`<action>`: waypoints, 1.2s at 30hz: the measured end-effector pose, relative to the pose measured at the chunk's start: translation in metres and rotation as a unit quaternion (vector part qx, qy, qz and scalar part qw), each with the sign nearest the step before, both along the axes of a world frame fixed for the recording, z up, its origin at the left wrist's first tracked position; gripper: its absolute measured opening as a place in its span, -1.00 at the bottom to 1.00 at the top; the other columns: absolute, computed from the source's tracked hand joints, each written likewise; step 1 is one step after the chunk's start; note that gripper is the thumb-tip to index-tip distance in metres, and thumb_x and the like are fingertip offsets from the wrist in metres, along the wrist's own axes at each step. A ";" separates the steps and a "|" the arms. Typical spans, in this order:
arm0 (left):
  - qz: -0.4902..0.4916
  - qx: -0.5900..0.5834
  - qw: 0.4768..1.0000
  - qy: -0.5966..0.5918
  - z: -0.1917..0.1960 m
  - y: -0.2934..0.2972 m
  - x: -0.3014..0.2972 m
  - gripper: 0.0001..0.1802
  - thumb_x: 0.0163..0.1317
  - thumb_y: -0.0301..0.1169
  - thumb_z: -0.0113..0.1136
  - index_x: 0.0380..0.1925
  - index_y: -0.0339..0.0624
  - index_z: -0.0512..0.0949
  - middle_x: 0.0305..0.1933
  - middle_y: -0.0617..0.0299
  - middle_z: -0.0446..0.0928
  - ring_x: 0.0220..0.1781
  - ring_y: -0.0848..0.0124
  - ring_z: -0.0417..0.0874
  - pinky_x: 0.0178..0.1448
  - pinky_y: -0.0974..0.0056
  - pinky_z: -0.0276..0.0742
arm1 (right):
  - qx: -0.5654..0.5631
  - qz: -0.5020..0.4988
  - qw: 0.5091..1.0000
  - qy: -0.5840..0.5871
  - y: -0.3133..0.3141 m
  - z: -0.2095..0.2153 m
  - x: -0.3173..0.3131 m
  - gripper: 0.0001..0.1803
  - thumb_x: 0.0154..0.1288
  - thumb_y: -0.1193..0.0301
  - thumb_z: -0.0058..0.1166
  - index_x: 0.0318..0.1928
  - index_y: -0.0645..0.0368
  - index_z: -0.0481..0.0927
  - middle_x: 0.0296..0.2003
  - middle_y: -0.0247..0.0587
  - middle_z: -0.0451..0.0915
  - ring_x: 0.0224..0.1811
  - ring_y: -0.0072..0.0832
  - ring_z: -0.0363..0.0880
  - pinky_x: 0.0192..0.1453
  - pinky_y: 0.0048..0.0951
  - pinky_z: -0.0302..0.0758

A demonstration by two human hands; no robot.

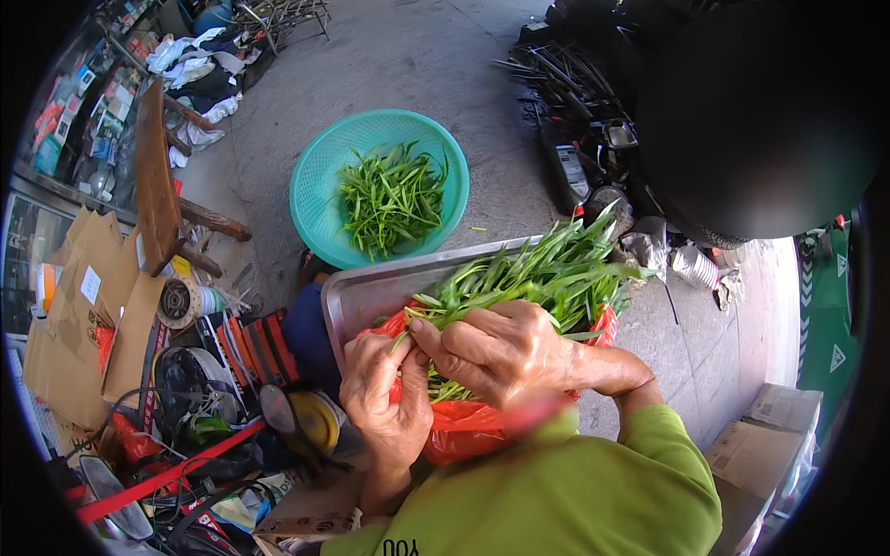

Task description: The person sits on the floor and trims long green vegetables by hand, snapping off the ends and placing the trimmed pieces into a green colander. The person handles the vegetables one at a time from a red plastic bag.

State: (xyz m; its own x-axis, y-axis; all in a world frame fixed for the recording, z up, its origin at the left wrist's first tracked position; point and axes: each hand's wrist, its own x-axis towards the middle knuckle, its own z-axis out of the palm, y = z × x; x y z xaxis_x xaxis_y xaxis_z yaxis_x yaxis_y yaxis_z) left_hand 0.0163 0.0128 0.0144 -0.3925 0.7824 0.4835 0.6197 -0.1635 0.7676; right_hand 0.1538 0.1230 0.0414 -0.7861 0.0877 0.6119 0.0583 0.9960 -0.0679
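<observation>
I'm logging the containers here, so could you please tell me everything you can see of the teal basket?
The teal basket is round, looks like plastic, and has finely perforated walls under a smooth rim. It sits upright on the concrete floor, beyond the metal tray. A loose pile of trimmed greens lies inside, mostly right of centre. The tray's far edge overlaps its near rim in this view. Neither hand touches it.

**Where things lay**

A bundle of greens (538,273) lay on a plastic bag (464,431) in a metal tray (371,292), directly in front of the person. Beyond the tray, a basket (320,199) sat on the floor (417,56) with cut greens (391,196) in it. Cardboard (79,324) lay to the left, a box (765,445) to the right.
</observation>
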 end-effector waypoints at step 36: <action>0.312 -0.141 0.928 -0.148 -0.175 -0.126 -0.092 -0.81 0.16 -0.64 0.23 -0.21 -0.33 0.68 -0.38 0.33 0.62 -0.36 0.56 0.53 -0.24 0.42 0.44 | -0.180 -0.040 0.980 -0.070 0.131 -0.087 -0.106 -0.48 -0.03 0.37 0.30 0.06 0.07 0.66 0.08 -0.03 0.55 0.15 -0.12 0.50 0.26 -0.15 0.41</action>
